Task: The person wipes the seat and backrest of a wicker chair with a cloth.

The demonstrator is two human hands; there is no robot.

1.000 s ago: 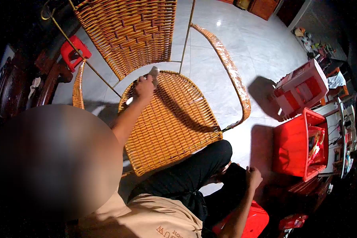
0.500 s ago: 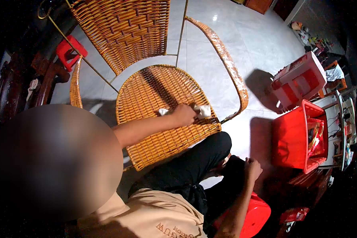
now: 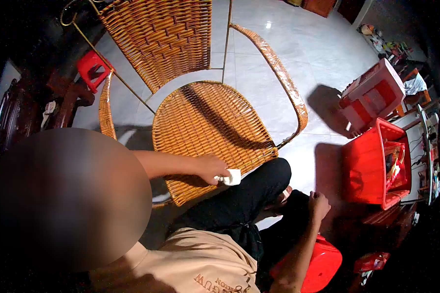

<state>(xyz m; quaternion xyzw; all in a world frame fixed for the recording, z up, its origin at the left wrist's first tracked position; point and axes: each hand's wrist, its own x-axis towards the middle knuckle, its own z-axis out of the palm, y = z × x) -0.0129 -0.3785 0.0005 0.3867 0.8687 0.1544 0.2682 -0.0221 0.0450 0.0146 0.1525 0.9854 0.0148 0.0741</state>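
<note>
A woven wicker armchair stands in front of me, its brown rattan seat (image 3: 210, 122) facing up. My left hand (image 3: 212, 168) reaches across the seat to its near edge. Its fingers are closed on a crumpled white cloth (image 3: 232, 177), which shows past the fingertips beside my black-trousered leg. Whether it is cloth or tissue is hard to say. My right hand (image 3: 319, 204) is curled closed by my other knee, apart from the chair, and I see nothing in it.
To the right stand a red plastic bin (image 3: 364, 171) with packages inside and a pink-and-white container (image 3: 374, 93). A red stool (image 3: 94, 71) is behind the chair at left. Another red seat (image 3: 322, 263) is under me. The chair's armrest (image 3: 278, 73) curves at the right.
My left hand has moved with the white cloth from the seat's right-middle part down and left to its near edge. My right hand stays by the knee. The view has shifted slightly.
</note>
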